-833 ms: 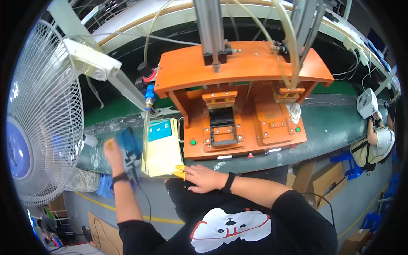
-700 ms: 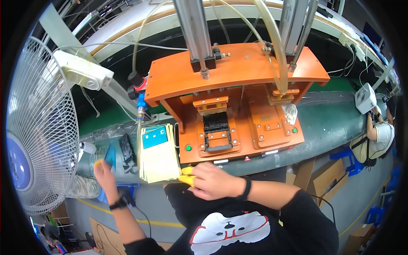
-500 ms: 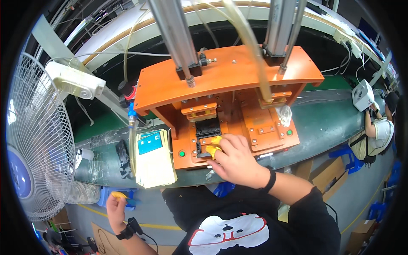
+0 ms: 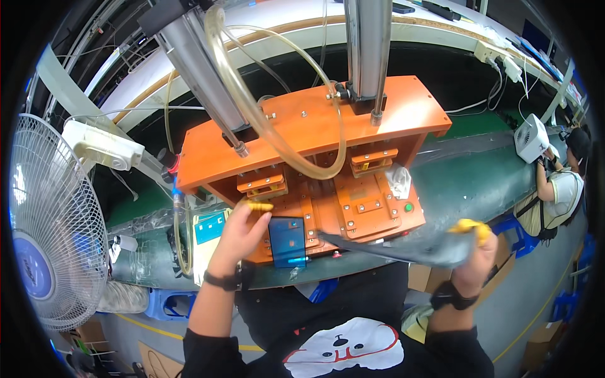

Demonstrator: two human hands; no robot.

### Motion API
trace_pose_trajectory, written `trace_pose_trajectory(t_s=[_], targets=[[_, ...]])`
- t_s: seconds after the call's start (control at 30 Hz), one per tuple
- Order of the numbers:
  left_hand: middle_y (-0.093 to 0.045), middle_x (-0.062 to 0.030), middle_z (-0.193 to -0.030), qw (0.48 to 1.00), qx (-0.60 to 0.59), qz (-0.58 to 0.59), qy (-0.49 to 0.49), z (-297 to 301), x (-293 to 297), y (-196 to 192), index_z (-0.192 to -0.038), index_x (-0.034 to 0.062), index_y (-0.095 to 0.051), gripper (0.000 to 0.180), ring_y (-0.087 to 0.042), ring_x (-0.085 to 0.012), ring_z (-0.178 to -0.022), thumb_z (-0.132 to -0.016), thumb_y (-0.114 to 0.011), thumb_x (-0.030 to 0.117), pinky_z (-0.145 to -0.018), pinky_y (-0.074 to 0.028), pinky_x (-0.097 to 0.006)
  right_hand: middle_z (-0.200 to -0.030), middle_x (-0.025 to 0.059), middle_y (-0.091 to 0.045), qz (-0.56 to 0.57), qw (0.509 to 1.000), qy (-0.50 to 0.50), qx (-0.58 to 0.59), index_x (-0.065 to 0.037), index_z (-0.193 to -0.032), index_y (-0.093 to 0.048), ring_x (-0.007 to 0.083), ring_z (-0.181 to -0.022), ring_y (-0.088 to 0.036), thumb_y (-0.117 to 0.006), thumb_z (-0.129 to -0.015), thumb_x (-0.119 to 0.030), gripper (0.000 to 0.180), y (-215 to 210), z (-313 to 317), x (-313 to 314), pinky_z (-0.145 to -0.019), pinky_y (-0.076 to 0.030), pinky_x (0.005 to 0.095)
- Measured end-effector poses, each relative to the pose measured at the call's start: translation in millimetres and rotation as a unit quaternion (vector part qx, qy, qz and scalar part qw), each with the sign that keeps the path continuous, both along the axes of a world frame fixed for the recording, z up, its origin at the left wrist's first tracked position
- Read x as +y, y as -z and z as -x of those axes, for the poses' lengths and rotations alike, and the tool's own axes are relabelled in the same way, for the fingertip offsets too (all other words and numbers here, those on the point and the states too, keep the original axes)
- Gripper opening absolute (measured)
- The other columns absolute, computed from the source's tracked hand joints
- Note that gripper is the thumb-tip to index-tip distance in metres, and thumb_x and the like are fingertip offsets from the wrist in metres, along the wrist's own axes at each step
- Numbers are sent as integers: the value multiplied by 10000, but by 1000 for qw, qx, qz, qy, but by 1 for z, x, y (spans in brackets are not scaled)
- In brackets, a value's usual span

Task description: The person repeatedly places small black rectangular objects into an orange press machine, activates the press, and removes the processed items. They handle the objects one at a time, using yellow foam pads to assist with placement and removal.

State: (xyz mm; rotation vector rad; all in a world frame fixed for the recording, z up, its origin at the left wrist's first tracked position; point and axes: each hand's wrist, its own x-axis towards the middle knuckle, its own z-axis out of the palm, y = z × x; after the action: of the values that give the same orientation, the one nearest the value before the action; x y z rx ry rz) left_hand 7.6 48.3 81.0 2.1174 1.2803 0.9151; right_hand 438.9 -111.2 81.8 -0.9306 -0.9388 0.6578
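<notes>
My left hand (image 4: 241,234), with a yellow finger cot, grips a blue see-through sheet (image 4: 287,242) by its upper left edge. That sheet hangs over the front of the left station of an orange two-station press (image 4: 309,135). Out to the right, my right hand (image 4: 477,259), also with yellow finger cots, is closed on the end of a long black part (image 4: 403,247). Motion smears this part, so its exact kind cannot be made out. It stretches leftward across the front of the right station.
Paper sheets with a blue card (image 4: 209,228) lie left of the press. A white fan (image 4: 53,220) stands at far left. Clear air hose (image 4: 277,148) loops before the cylinders. Crumpled white material (image 4: 398,183) rests beside the green button (image 4: 408,207). Another person (image 4: 554,189) sits at far right.
The black part has left the left station and is in my right hand, moved rightward. My left hand has come up from the lower left with the blue sheet. The view has shifted.
</notes>
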Motion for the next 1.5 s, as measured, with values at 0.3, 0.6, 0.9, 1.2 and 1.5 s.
trace_pose_trajectory(t_s=[0.3, 0.6, 0.9, 1.2, 1.5], targets=[[-751, -176, -1206, 954, 284, -20, -90, 9, 85, 39, -1170, 75, -762, 229, -689, -368, -1168, -980, -683, 176, -995, -553, -471, -1174, 16, -729, 12, 936, 34, 350, -97, -1286, -671, 157, -1022, -655, -639, -1093, -285, 271, 185, -225, 50, -917, -527, 314], [-735, -201, -1213, 946, 294, 47, -128, 21, 96, 37, -1167, 54, -752, 253, -654, -402, -1199, -959, -716, 194, -1020, -539, -472, -1076, 124, -720, 146, 925, 104, 334, -25, -1190, -608, 240, -977, -751, -561, -1116, -234, 227, 244, -213, 329, -772, -601, 348], [-719, -226, -1220, 947, 283, 66, -134, 17, 89, 41, -1165, 32, -742, 289, -619, -437, -1230, -939, -748, 212, -1046, -524, -472, -966, 71, -710, 258, 925, 38, -274, 2, -1083, -707, 190, -821, -699, -692, -1017, -165, 180, 262, -166, 428, -747, -565, 329], [-704, -251, -1227, 965, 227, 75, -105, 8, 76, 31, -1162, 10, -732, 332, -584, -471, -1261, -919, -780, 231, -1071, -509, -473, -994, 67, -719, 233, 868, 53, -435, 6, -1122, -704, 184, -866, -697, -693, -1011, -141, 184, 224, -149, 417, -782, -562, 324], [-684, -164, -1373, 986, -26, 160, 32, 108, -130, -25, -1251, 34, -718, 406, -618, -346, -1325, -875, -836, 132, -1130, -464, -430, -1023, 63, -728, 191, 878, 35, -437, 10, -1162, -702, 177, -912, -695, -693, -1006, -116, 201, 215, -194, 401, -818, -559, 318]])
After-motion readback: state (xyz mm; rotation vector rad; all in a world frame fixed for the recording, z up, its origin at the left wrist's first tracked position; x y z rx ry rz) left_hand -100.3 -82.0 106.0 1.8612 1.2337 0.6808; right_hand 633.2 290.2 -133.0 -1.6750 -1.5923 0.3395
